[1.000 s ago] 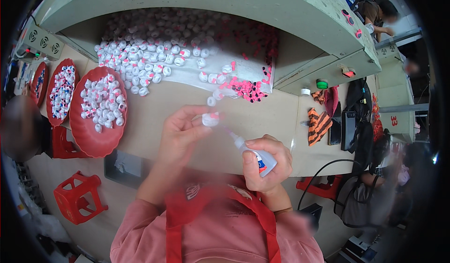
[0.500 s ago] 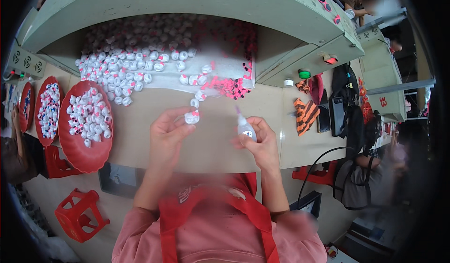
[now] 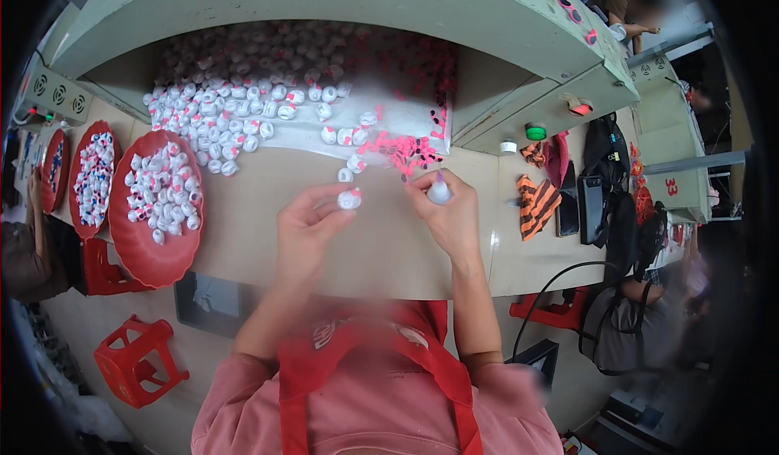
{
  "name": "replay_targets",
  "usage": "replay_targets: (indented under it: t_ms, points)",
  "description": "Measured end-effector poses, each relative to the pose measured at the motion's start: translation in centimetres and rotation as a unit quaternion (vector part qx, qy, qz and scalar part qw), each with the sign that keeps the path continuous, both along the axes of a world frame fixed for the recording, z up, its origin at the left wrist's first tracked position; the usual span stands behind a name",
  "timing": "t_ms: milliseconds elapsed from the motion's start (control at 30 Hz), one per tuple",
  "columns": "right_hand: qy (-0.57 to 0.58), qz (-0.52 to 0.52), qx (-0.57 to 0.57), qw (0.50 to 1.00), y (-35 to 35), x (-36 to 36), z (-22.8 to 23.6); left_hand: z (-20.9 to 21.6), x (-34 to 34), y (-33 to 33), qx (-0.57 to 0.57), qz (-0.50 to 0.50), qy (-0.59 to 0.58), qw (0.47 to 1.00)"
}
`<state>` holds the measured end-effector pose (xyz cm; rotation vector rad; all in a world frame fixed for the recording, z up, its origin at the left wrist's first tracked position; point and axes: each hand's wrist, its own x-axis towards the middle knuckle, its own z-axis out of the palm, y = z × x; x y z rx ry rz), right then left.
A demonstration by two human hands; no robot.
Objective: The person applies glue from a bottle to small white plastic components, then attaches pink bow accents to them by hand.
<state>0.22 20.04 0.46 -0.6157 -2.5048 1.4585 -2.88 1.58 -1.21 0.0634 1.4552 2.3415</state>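
Note:
Between the thumb and fingers of my left hand (image 3: 304, 226) is a small white rounded figure head (image 3: 349, 200) with a pink spot. My right hand (image 3: 451, 224) keeps a small white squeeze bottle (image 3: 439, 192) with a purple tip against the palm. Its thumb and forefinger reach to the near edge of a pile of small pink pieces (image 3: 412, 148); whether they pinch one is too small to tell. A few more white heads (image 3: 346, 176) stand just beyond my left fingertips.
Many white heads (image 3: 235, 110) lie on a white sheet under the pale green cabinet (image 3: 341, 0). Red oval trays (image 3: 146, 264) with more heads stand at the left. At the right are a green-lidded jar (image 3: 535, 131), striped cloth (image 3: 537, 205) and a phone (image 3: 591, 199).
My right hand has moved away from me to the pink pieces, with the bottle tucked back in the palm. My left hand has shifted slightly right, still holding the white head.

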Motion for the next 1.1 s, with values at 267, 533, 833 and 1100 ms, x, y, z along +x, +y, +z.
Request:
replay_targets:
  t_ms: [267, 533, 833, 1100]
  points:
    - [0.051, 0.141, -0.156, 0.976, -3.2, 0.6, 3.5, 0.4, 0.2, 0.4, -0.010, 0.004, 0.069, 0.998]
    - [0.025, 0.076, -0.130, 0.988, -4.1, 0.8, 3.1, 1.7, 0.4, -0.2, 0.033, -0.009, 0.077, 0.996]
    - [0.088, 0.106, -0.157, 0.978, -4.3, 0.8, 2.6, 0.8, 1.2, 0.0, 0.018, 0.007, 0.053, 0.998]
    - [0.028, 0.086, -0.193, 0.977, -5.6, 0.6, 2.6, 1.0, 1.0, -0.8, 0.038, 0.016, -0.001, 0.999]
